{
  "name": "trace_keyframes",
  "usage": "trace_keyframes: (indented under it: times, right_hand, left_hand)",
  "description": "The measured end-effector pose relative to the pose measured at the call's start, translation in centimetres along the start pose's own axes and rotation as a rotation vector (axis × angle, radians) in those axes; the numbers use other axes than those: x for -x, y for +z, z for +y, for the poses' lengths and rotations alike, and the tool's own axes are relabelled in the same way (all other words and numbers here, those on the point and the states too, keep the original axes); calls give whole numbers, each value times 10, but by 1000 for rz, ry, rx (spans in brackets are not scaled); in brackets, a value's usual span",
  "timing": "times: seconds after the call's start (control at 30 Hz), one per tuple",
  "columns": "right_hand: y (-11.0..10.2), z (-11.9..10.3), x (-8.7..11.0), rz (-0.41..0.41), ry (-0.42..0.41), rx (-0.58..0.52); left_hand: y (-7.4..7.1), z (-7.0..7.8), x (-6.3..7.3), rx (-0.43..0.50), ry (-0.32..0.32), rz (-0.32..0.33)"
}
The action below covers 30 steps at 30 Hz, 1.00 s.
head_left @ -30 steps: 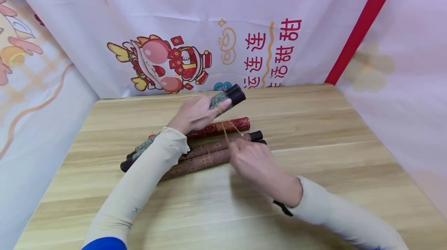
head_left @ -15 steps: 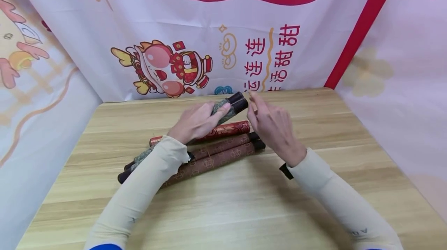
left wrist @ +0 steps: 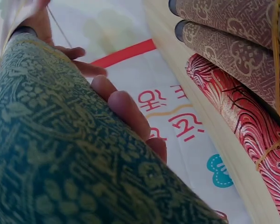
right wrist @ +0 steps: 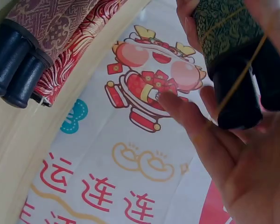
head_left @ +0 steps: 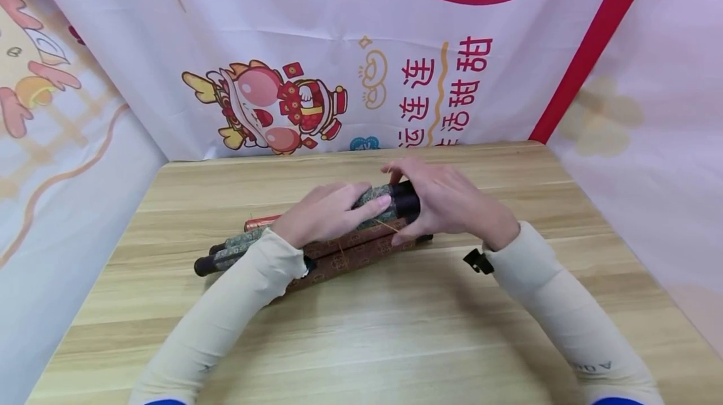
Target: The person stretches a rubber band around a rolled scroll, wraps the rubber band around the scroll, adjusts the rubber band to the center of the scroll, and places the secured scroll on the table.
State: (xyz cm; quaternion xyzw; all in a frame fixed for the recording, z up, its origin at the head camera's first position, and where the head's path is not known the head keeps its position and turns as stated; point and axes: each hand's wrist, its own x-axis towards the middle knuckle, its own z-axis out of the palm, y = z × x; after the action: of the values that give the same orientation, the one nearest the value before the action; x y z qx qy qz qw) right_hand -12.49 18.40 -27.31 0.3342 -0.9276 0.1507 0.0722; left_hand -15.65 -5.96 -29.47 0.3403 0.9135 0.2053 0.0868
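Observation:
My left hand (head_left: pixel 327 210) grips a green patterned scroll (left wrist: pixel 60 140), rolled from both ends into two rolls side by side with black end knobs (right wrist: pixel 238 100). My right hand (head_left: pixel 452 201) is at the scroll's right end, fingers and thumb spread around the knobs. A thin yellow rubber band (right wrist: pixel 238 81) stretches between its thumb and fingers, across the knobs. Beneath the green scroll lies a brown patterned scroll (head_left: pixel 344 259), also a double roll, with a band around it. The red scroll (left wrist: pixel 242 121) behind it is mostly hidden in the head view.
The scrolls lie on a light wooden table (head_left: pixel 367 342). A printed white cloth (head_left: pixel 339 28) hangs at the table's back edge, with more cloth at the left (head_left: pixel 68 141) and right (head_left: pixel 649 160).
My right hand, first pulling the band out toward me, rose to the scroll's right end and now spreads the band around the knobs. The green scroll's right end has come down toward the brown scroll.

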Motion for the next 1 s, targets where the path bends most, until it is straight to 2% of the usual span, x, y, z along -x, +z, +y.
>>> trace_keyframes:
  times: [0.13, 0.27, 0.43, 0.53, 0.6, 0.67, 0.83, 0.9, 1.0]
  right_hand:
    - [-4, 0, 4, -97, -26, -101]
    - [-4, 2, 6, -127, -39, -222]
    - [0, 8, 6, -150, -63, -363]
    - [2, 9, 8, -166, -37, -391]
    - [4, 8, 9, -167, 10, -412]
    - [6, 7, 9, -157, 91, -475]
    - [13, 0, 8, -35, 348, -644]
    - [15, -2, 6, 14, 446, -662]
    - [19, -3, 2, 56, 547, -675]
  left_hand:
    - [-1, 1, 5, -24, 54, 3]
    - [-3, 3, 8, -31, 94, 17]
    - [0, 4, 9, -25, 100, -3]
    - [3, 3, 9, -21, 84, -13]
    - [4, 2, 8, -35, 67, -3]
    - [4, 2, 8, -50, 41, 13]
    - [7, 1, 4, -105, -4, 77]
    - [10, 1, 1, -137, -8, 111]
    - [16, 1, -2, -197, -6, 165]
